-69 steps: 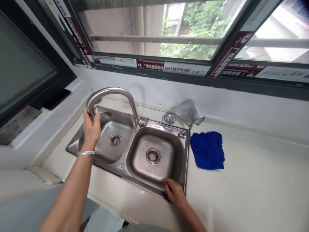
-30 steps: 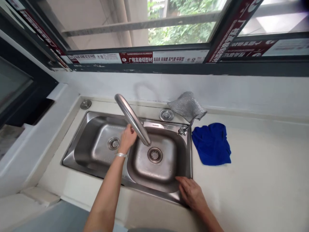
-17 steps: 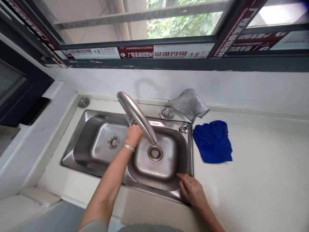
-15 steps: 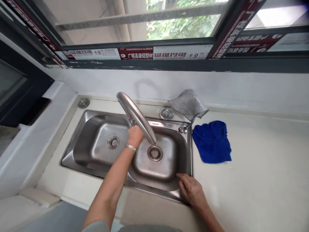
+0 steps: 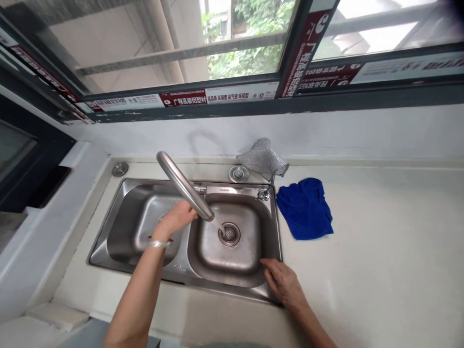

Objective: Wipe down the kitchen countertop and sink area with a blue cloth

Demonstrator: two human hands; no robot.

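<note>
Over the divider of the double-bowl steel sink (image 5: pixel 232 286), my left hand (image 5: pixel 179 216) is beside the faucet spout (image 5: pixel 181 183). Its fingers reach toward the spout's lower end and the tips are partly hidden behind it; I cannot tell whether they touch. They look extended rather than wrapped round anything. A thin stream of water (image 5: pixel 220 227) falls from the spout to the drain strainer (image 5: pixel 230 234) of the right bowl. My right hand (image 5: pixel 284 282) rests on the sink's front right corner, fingers stretched along the rim, holding nothing.
A blue cloth (image 5: pixel 306 209) lies on the counter (image 5: pixel 380 241) right of the sink. A silver mesh cloth (image 5: pixel 263 159) hangs on a small metal fitting (image 5: pixel 263 194). Drain stoppers (image 5: pixel 238 173) sit behind the sink. The window frame (image 5: pixel 232 110) runs above.
My left hand has come away from the faucet's base, moving left and lower. Water now runs from the spout. My right hand stays at the sink corner. The view has shifted slightly.
</note>
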